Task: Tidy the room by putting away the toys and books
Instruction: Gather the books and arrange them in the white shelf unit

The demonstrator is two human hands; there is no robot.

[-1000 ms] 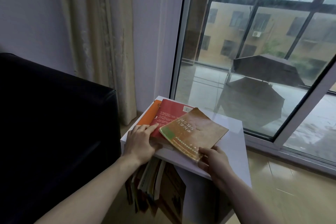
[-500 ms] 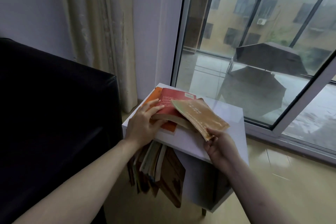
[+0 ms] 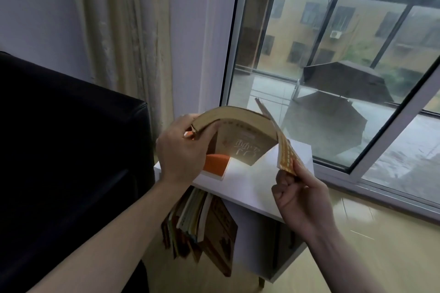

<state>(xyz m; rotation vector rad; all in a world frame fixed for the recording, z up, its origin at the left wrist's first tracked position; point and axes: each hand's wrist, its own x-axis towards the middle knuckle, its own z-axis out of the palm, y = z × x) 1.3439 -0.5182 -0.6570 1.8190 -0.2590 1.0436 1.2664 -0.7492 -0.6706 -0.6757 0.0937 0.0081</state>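
Beside a big window (image 3: 333, 66) and a black sofa (image 3: 66, 150) stands a small white desk (image 3: 250, 188), with an orange book (image 3: 215, 167) lying on its top and more books (image 3: 197, 223) leaning on the shelf under it. Above the desk, the left hand (image 3: 181, 150) grips one end of a bent brown book (image 3: 240, 135). The right hand (image 3: 302, 200) pinches the lower edge of an orange-patterned book (image 3: 287, 162), held up almost on its edge.
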